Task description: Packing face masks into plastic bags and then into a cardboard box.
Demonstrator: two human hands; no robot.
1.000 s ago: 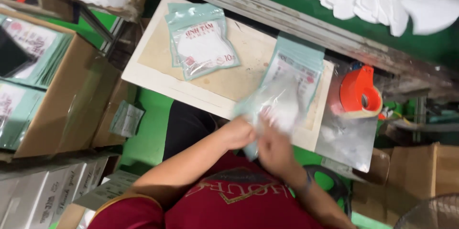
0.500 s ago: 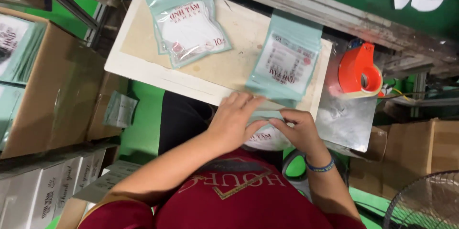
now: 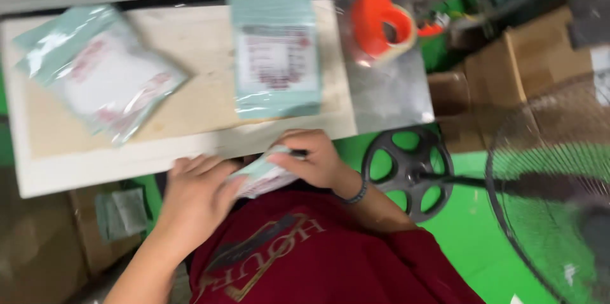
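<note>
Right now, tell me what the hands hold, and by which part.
Both hands grip one pale green plastic pouch at the table's near edge: the left hand at its left end, the right hand at its right end.

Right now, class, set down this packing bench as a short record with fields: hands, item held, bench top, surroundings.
Left hand: left hand grips the near end of the packet.
Right hand: right hand pinches its far end; dark wristband.
Item held: pale green plastic packet, blurred.
Bench top: filled packets lying askew, flat bag stack, orange tape dispenser on the board.
Surroundings: cardboard boxes, fan, green floor.
</note>
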